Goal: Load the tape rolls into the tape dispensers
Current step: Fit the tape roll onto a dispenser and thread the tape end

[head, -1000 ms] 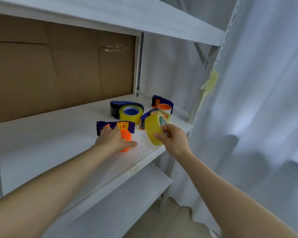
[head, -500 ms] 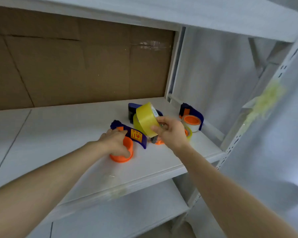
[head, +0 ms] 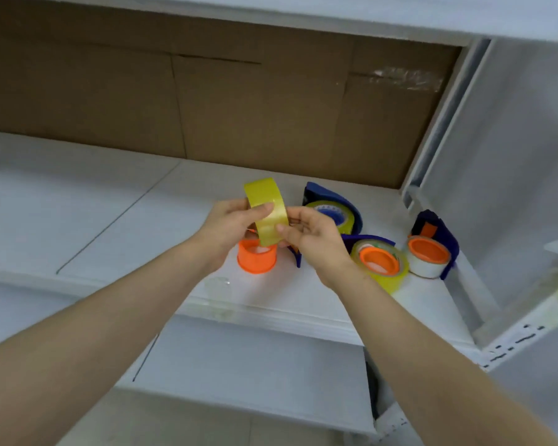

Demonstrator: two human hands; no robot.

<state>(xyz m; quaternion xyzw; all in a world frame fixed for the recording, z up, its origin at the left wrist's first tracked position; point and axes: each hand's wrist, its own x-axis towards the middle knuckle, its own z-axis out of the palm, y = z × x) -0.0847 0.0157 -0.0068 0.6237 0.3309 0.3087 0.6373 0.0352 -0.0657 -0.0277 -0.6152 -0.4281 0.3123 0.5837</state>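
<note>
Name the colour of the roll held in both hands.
Yellow; the roll shows best in head view.

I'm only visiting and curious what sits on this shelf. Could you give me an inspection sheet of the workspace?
Surface: white shelf board, thin seam lines across it.
Job's things: loose yellow translucent tape roll held on edge above the orange plastic hub of the unloaded blue dispenser; three loaded blue plastic ones: rear dispenser with a yellow roll, front dispenser with a yellow roll, right dispenser with a white roll.
Clutter: faint clear scrap near the front edge, too blurred to identify.
Hands: left hand and right hand both pinch the loose roll.
Cables: nothing seen.
Surroundings: brown cardboard back panel, white lower shelf.
</note>
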